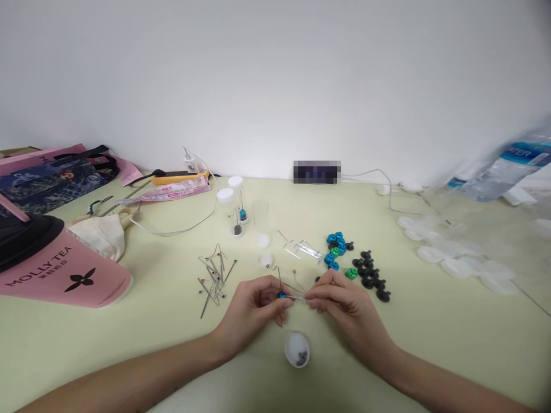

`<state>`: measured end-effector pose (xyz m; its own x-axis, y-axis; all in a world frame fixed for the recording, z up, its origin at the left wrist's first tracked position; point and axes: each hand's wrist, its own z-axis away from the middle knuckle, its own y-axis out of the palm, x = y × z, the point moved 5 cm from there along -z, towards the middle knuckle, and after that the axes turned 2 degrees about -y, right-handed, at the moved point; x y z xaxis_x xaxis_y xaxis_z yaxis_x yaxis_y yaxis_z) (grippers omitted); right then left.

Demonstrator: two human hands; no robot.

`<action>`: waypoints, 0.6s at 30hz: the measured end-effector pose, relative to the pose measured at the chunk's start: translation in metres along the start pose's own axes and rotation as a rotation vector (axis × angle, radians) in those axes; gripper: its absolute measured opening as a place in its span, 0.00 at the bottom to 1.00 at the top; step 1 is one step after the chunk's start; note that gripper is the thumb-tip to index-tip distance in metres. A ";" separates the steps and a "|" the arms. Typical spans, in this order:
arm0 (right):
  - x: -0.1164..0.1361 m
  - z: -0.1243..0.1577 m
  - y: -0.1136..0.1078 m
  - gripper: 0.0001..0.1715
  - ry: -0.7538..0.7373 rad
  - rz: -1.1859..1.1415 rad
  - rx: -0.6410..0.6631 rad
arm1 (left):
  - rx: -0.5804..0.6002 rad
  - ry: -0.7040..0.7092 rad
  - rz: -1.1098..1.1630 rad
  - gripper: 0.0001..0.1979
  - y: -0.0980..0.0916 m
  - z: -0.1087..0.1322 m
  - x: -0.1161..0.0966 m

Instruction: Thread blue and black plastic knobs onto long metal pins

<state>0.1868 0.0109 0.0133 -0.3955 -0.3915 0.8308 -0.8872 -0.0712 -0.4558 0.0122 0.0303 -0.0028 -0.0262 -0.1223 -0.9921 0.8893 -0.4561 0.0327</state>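
My left hand (pixel 256 301) pinches a small blue metal knob (pixel 282 295) with a bent thin wire rod (pixel 278 274) standing up from it. The fingers of my right hand (pixel 346 304) are closed on a thin metal rod (pixel 298 297), whose left end reaches the side of the blue knob. Whether it enters the knob is too small to tell. Below the hands is a white oval dish (pixel 295 346) with small grey parts (pixel 302 359) in it. Just beyond them, a white round cap (pixel 266 261) lies on the table.
Bent rods (pixel 215 275) lie left, blue knobs (pixel 331 259) and black knobs (pixel 368 272) right. Two capped clear tubes (pixel 236 213) and an uncapped one (pixel 260 215) stand behind. A pink cup (pixel 81 275) is at left; plastic bags (pixel 451 229) and a bottle (pixel 495 178) lie right.
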 end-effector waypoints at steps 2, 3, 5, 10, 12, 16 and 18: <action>0.001 0.000 0.000 0.14 -0.008 -0.001 0.000 | 0.003 0.001 -0.020 0.11 0.000 0.001 -0.001; 0.001 0.000 0.000 0.14 -0.011 0.000 0.001 | 0.006 -0.001 -0.027 0.11 0.000 0.001 -0.002; 0.001 0.000 0.000 0.14 -0.014 0.005 0.004 | 0.010 -0.005 -0.032 0.11 0.000 0.001 -0.001; 0.002 0.000 0.000 0.14 -0.016 0.020 0.016 | 0.017 -0.011 0.004 0.10 -0.001 0.001 0.001; 0.003 0.000 0.000 0.14 -0.014 0.035 0.014 | 0.025 -0.024 0.041 0.10 -0.001 0.001 0.003; 0.006 0.000 -0.001 0.13 -0.028 0.067 0.000 | 0.016 -0.033 0.086 0.07 -0.002 0.001 0.002; 0.007 0.001 -0.002 0.12 -0.043 0.087 -0.015 | 0.010 -0.030 0.085 0.07 -0.002 0.001 0.001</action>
<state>0.1860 0.0079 0.0196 -0.4608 -0.4344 0.7739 -0.8536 -0.0215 -0.5204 0.0100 0.0300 -0.0039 0.0357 -0.1872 -0.9817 0.8845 -0.4514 0.1183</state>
